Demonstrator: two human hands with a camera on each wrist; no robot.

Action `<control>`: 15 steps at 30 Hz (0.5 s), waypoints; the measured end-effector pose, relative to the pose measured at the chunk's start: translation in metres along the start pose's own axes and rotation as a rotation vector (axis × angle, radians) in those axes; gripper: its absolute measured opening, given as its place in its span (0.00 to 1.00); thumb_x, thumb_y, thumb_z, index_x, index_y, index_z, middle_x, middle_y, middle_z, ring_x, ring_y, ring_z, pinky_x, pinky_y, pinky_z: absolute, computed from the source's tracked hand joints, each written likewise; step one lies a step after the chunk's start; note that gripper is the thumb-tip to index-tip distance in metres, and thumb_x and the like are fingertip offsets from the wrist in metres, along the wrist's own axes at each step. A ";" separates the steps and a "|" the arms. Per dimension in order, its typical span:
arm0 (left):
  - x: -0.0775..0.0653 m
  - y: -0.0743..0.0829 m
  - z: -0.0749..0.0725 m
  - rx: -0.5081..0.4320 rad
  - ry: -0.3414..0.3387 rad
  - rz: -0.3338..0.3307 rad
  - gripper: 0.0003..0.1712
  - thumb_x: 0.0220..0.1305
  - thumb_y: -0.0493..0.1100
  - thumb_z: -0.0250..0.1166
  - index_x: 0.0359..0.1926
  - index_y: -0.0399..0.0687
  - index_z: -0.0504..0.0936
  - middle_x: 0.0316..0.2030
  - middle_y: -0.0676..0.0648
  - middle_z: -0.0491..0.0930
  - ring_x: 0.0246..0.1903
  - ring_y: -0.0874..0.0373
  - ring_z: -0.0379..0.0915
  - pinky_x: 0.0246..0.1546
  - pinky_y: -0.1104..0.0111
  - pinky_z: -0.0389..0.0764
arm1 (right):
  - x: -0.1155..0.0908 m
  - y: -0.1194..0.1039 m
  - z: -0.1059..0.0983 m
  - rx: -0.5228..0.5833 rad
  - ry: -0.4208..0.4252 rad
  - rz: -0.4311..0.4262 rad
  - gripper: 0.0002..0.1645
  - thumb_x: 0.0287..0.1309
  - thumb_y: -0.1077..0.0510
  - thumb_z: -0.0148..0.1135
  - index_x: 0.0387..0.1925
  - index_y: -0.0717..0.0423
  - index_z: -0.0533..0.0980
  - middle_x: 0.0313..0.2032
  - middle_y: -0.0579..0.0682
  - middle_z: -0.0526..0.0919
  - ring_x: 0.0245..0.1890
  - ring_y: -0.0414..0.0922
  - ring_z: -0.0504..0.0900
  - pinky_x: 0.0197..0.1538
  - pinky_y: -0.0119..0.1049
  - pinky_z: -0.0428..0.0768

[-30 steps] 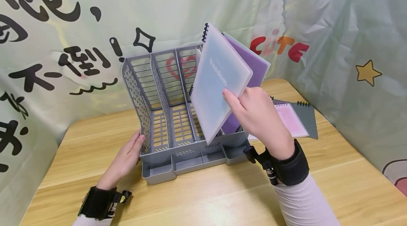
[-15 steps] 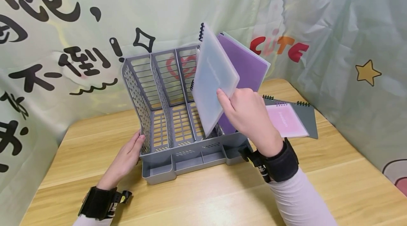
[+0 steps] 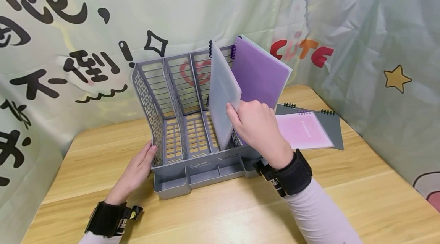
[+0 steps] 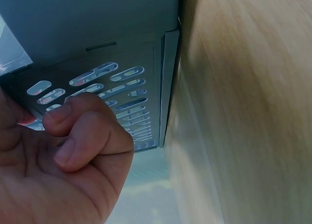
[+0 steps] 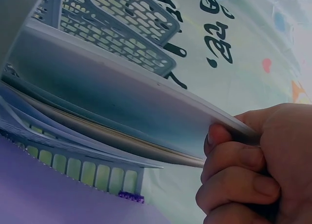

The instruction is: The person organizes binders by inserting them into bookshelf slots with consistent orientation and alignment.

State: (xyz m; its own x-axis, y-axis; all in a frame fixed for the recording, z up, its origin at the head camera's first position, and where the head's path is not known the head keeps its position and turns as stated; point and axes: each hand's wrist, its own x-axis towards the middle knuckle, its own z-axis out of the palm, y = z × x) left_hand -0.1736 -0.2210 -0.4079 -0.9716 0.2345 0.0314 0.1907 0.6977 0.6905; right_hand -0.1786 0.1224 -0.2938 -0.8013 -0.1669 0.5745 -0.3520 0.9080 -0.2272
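Note:
In the head view, a pale blue spiral notebook point(image 3: 222, 95) stands nearly upright with its lower part inside a grey desktop file rack point(image 3: 206, 159). My right hand point(image 3: 259, 125) pinches the notebook's near edge between thumb and curled fingers; the right wrist view shows this grip on the notebook point(image 5: 117, 97) too. At the rack's left side panel, my left hand point(image 3: 137, 165) holds the front edge. Two of its fingers point(image 4: 92, 131) curl outside the slotted panel in the left wrist view. A purple notebook point(image 3: 259, 70) stands in the rack's right part, a light green one behind it.
Right of the rack, a pink notebook point(image 3: 306, 130) overlaps a dark grey notebook point(image 3: 335, 131) on the wooden table point(image 3: 364, 183). Small trays point(image 3: 172, 183) line the rack's front. A printed cloth point(image 3: 192, 3) hangs close behind the table.
My right hand has moved left and slightly down, lowering and turning the pale blue notebook more edge-on in the rack. More of the purple and pink notebooks shows. The left hand keeps its place.

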 end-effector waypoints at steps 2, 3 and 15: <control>0.000 0.000 0.000 -0.002 0.000 -0.002 0.39 0.77 0.60 0.32 0.76 0.38 0.44 0.71 0.34 0.48 0.68 0.38 0.45 0.63 0.45 0.50 | 0.000 0.000 0.003 -0.004 -0.006 -0.006 0.28 0.69 0.45 0.43 0.12 0.47 0.63 0.10 0.45 0.63 0.12 0.50 0.68 0.11 0.42 0.62; 0.000 0.000 0.000 -0.002 0.000 -0.003 0.39 0.77 0.60 0.32 0.76 0.38 0.44 0.71 0.34 0.48 0.67 0.37 0.45 0.63 0.45 0.50 | 0.000 -0.001 0.005 -0.004 -0.010 -0.009 0.28 0.69 0.45 0.44 0.12 0.48 0.63 0.10 0.45 0.64 0.12 0.50 0.68 0.11 0.42 0.62; 0.000 0.000 0.000 0.003 0.006 0.004 0.39 0.77 0.60 0.32 0.75 0.36 0.46 0.70 0.33 0.50 0.67 0.37 0.47 0.62 0.45 0.51 | 0.000 -0.002 0.022 -0.012 -0.049 -0.026 0.30 0.69 0.48 0.45 0.09 0.47 0.61 0.10 0.43 0.57 0.10 0.47 0.66 0.11 0.40 0.61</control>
State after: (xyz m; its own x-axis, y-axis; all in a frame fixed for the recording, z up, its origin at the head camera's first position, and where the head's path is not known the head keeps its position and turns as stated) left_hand -0.1738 -0.2206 -0.4080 -0.9718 0.2328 0.0386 0.1948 0.6987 0.6884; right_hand -0.1887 0.1122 -0.3100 -0.8149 -0.2093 0.5405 -0.3678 0.9075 -0.2030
